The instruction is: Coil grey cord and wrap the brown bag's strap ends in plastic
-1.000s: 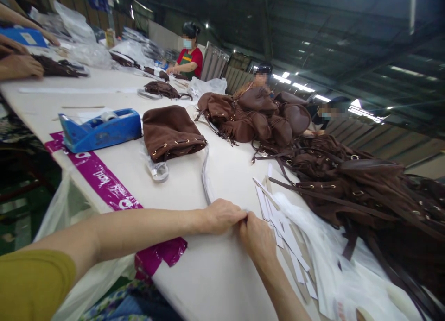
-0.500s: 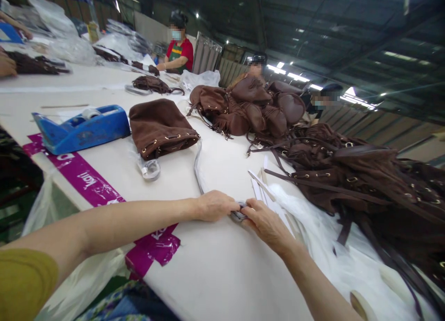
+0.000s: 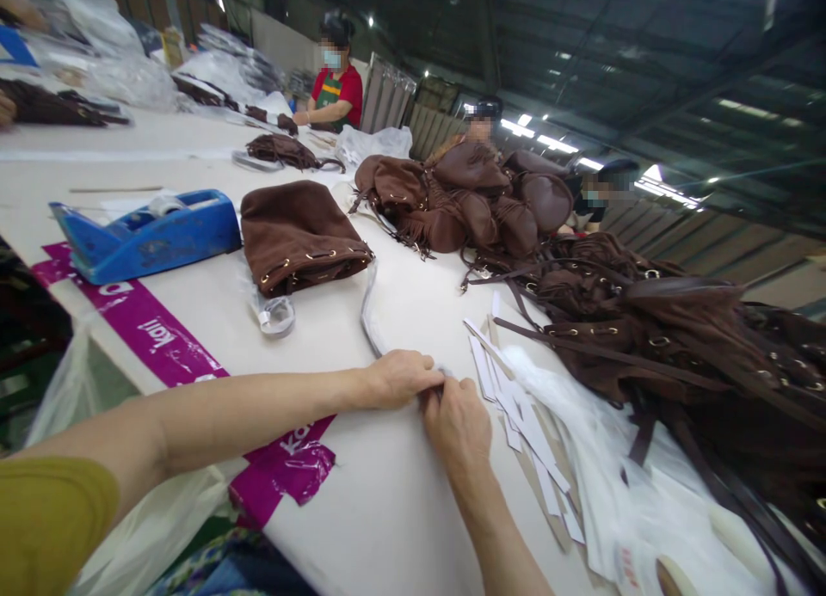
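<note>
Under a high, dim roof [image 3: 581, 63], one broad pale tabletop [image 3: 387, 493] slants across the view, and three co-workers show beyond it, the farthest left in a red top [image 3: 352, 93]. Part of another worker's hand [image 3: 6, 110] shows at the left edge. Counted on the near part are one blue tape dispenser [image 3: 151, 242], one brown bag [image 3: 300, 230] lying by itself, one small coil [image 3: 279, 316] in clear plastic and one purple tape strip [image 3: 158, 331] stuck along the edge. To the right is a large heap of brown bags [image 3: 490, 218], too tangled to count; several white paper strips [image 3: 533, 433] overlap in a loose fan, their exact number unclear.

One grey strap [image 3: 369, 321] is in hand. Slim and soft-looking, paler along one side, it bows down from the lone bag's right corner to the person's fingers; whether it is joined to the bag I cannot tell. The left hand [image 3: 403, 378] is closed on it, thumb and fingers pinched together. The right hand [image 3: 458, 424] is curled over the same strap, just beside the left, so most of the gripped part is hidden. The lone bag is dark brown, suede-like, with gold-coloured eyelets along the edge nearest the hands.
</note>
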The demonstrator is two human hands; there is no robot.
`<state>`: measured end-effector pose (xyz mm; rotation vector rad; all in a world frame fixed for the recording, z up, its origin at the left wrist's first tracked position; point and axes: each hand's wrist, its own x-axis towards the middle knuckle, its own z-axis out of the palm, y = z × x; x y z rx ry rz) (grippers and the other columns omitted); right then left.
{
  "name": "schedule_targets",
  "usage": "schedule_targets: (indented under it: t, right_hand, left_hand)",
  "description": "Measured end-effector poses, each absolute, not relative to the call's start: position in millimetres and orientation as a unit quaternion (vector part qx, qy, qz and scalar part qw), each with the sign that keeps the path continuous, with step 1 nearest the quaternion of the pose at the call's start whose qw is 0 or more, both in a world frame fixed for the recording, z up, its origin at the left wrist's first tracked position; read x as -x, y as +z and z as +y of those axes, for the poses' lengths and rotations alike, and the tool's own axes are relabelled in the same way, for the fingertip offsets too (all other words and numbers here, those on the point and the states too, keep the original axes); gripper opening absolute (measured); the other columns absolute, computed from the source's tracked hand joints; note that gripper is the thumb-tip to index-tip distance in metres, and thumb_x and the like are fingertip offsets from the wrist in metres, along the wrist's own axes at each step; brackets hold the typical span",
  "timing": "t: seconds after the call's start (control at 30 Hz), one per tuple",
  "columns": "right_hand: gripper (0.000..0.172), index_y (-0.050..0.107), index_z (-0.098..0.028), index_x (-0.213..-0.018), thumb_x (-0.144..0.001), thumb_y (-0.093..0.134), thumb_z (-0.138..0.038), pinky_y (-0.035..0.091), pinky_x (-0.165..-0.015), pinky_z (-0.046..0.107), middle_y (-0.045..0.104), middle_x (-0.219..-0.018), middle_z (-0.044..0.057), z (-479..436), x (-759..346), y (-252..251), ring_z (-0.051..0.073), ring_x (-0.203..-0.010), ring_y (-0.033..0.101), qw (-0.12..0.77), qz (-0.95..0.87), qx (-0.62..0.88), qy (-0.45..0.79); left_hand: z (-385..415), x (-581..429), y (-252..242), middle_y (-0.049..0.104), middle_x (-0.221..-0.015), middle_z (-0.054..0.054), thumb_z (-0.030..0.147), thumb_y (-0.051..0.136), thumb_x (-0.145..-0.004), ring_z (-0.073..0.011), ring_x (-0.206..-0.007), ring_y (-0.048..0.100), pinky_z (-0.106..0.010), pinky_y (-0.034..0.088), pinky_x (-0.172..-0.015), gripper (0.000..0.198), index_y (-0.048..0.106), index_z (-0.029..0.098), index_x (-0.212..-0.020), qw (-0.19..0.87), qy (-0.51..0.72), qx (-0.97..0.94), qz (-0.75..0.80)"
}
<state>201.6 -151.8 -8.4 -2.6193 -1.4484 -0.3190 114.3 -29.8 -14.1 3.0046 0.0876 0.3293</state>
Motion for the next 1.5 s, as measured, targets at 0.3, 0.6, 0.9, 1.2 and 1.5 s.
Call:
schedule_targets:
  t: [0.3, 0.6, 0.9, 1.2, 1.5]
  right_hand:
    - [0.028, 0.061, -0.026, -0.107, -0.082, 0.06, -0.012, 0.047, -0.081, 0.033, 0.056, -0.116, 0.008, -168, -275, 24, 0.024, -0.104, 0.056, -0.008, -0.773, 0.633, -0.041]
    - [0.008, 0.061, -0.019, -0.092, -0.086, 0.058, -0.023, 0.044, -0.086, 0.041, 0.053, -0.113, 0.012, -182, -223, -19, 0.028, -0.106, 0.05, 0.127, -0.683, 0.703, -0.152]
    - [0.017, 0.061, -0.019, -0.081, -0.087, 0.054, -0.033, 0.039, -0.084, 0.046, 0.055, -0.097, 0.012, -178, -194, -26, 0.029, -0.092, 0.05, 0.105, -0.549, 0.799, -0.225]
    - [0.024, 0.064, -0.017, -0.076, -0.086, 0.055, -0.037, 0.039, -0.064, 0.036, 0.051, -0.079, 0.008, -149, -197, -14, 0.024, -0.072, 0.053, 0.123, -0.505, 0.84, -0.156]
    - [0.017, 0.062, -0.023, -0.096, -0.084, 0.054, -0.016, 0.044, -0.093, 0.041, 0.047, -0.126, 0.01, -172, -252, -1, 0.027, -0.115, 0.048, 0.129, -0.731, 0.668, -0.046]
  left_hand:
    - [-12, -112, -14, 0.058, -0.084, -0.002, 0.009, 0.05, -0.084, -0.017, -0.078, 0.056, -0.025, 0.037, -0.062, 0.019, 0.061, 0.021, -0.094, 0.072, 0.124, -0.988, -0.059]
    - [-13, -109, -13, 0.066, -0.099, -0.003, 0.015, 0.054, -0.086, -0.018, -0.092, 0.061, -0.025, 0.045, -0.076, 0.021, 0.054, 0.019, -0.106, 0.179, 0.13, -0.969, 0.114]
    - [-33, -101, -2, 0.064, -0.09, -0.006, 0.012, 0.053, -0.081, -0.0211, -0.088, 0.059, -0.03, 0.047, -0.076, 0.007, 0.057, 0.017, -0.083, 0.152, 0.107, -0.971, 0.151]
    - [-28, -94, -13, 0.052, -0.087, -0.004, 0.013, 0.053, -0.081, -0.018, -0.081, 0.05, -0.026, 0.04, -0.071, 0.023, 0.061, 0.023, -0.1, 0.131, 0.142, -0.98, 0.053]
    - [-17, -100, -15, 0.054, -0.085, -0.002, 0.019, 0.054, -0.086, -0.0165, -0.077, 0.051, -0.024, 0.036, -0.064, 0.015, 0.064, 0.024, -0.096, 0.098, 0.125, -0.987, 0.004]
